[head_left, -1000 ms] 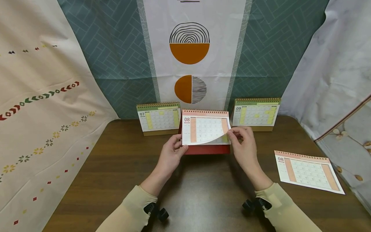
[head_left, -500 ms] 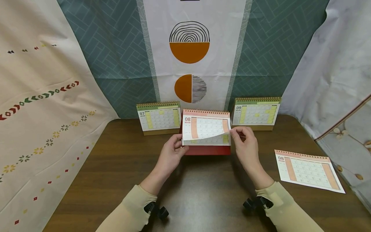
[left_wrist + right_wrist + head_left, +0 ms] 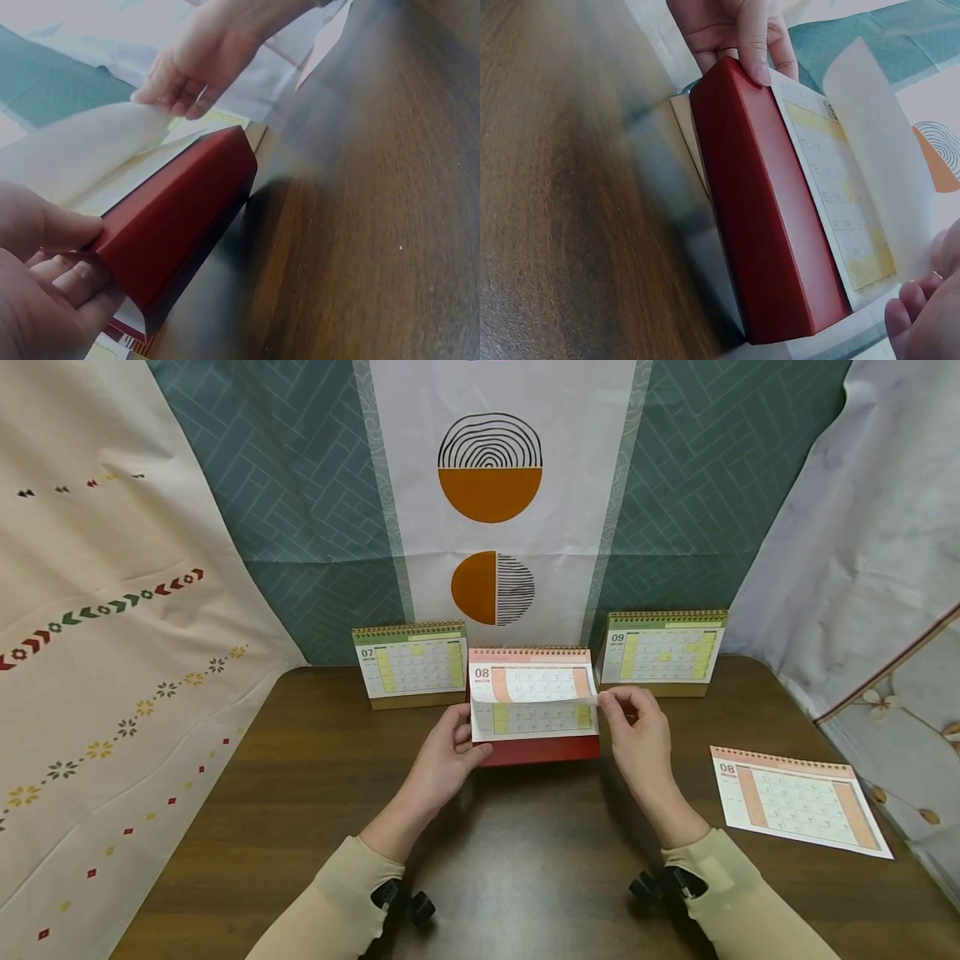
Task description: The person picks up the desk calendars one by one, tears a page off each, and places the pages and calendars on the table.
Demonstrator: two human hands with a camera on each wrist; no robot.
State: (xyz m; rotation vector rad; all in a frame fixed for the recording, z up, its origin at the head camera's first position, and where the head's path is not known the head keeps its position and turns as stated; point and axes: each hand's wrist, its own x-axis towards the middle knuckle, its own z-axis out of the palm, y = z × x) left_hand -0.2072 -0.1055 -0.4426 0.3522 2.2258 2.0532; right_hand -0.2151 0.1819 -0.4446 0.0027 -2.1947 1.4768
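A desk calendar on a red stand [image 3: 543, 750] is at the table's far middle. My left hand [image 3: 441, 762] grips its lower left corner, thumb on the front and fingers behind, as the left wrist view shows. The thumb and fingers of my right hand [image 3: 637, 739] pinch the lower right corner of the calendar's top page [image 3: 542, 682], marked 08 with an orange border. That page is lifted and curled upward, its pale back showing in the right wrist view. Beneath it lies a page with yellow columns [image 3: 829, 180]; its upper part is hidden in the head view.
A green-topped calendar marked 07 [image 3: 416, 667] stands behind at the left, another marked 09 [image 3: 663, 656] at the right. A loose 08 sheet [image 3: 802, 804] with holes along its top lies on the brown table [image 3: 285, 827]. Cloths hang around the table.
The 08 page's lower edge has risen, uncovering more of the yellow-columned page below. My right hand has shifted slightly right. The left hand keeps its grip, and the calendar has moved slightly toward me.
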